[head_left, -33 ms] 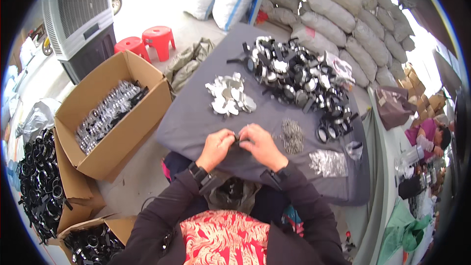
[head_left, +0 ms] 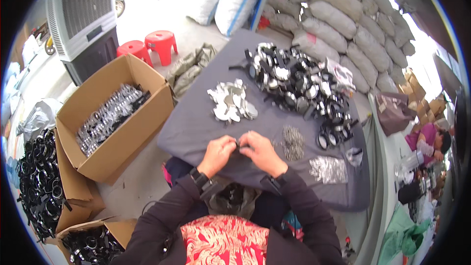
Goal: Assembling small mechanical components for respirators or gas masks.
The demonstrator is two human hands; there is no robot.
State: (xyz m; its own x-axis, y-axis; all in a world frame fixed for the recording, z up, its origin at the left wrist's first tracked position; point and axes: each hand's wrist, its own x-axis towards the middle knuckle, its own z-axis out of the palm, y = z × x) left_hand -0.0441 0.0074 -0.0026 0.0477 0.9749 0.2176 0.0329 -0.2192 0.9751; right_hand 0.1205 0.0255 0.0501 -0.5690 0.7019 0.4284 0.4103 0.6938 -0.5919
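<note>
My left hand [head_left: 218,155] and my right hand [head_left: 261,153] meet over the near part of the grey cloth-covered table [head_left: 196,140]. Their fingertips pinch together on a small dark piece [head_left: 237,144], mostly covered by the fingers, so its kind is unclear. Beyond the hands lies a pile of round silvery-white discs [head_left: 233,100]. To the right of my right hand sits a heap of tiny thin metal pieces [head_left: 293,142]. Closer to the table's right edge are a flat clear bag of small shiny pieces [head_left: 328,169] and a small clear bag [head_left: 353,157].
A large heap of black-strapped watches [head_left: 299,78] covers the table's far right. An open cardboard box [head_left: 147,113] of wrapped pieces stands left, beside heaped black bands [head_left: 41,186]. Red stools [head_left: 162,46], an air cooler [head_left: 81,10] and stacked sacks [head_left: 328,19] surround. Another person [head_left: 429,140] sits far right.
The whole view has shifted slightly, with the table and its piles a little lower in the picture. My fingers stay pinched together, their pose barely altered.
</note>
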